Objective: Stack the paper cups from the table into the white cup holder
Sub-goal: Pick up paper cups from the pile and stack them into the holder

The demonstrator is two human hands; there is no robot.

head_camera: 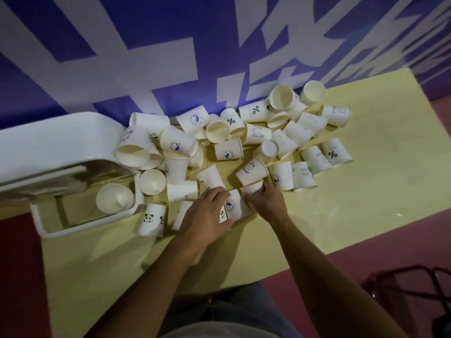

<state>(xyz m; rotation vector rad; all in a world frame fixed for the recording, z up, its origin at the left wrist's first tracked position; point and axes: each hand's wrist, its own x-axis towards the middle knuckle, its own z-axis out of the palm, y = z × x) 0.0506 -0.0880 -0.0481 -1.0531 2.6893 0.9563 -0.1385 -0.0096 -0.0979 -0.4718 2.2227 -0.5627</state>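
At mid-table toward the near edge, the left hand (207,211) curls its fingers over a blue-printed cup (231,207) lying on its side, thumb beneath. Just right, the right hand (267,203) pinches a neighbouring cup (253,189). Loose paper cups (253,132) litter the yellow table (366,191) beyond. At left, the white cup holder (61,231) contains one upright cup (114,198).

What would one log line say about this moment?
left hand grips white blue-logo paper cup | right hand holds neighbouring white paper cup | white plastic cup holder: upright cup inside
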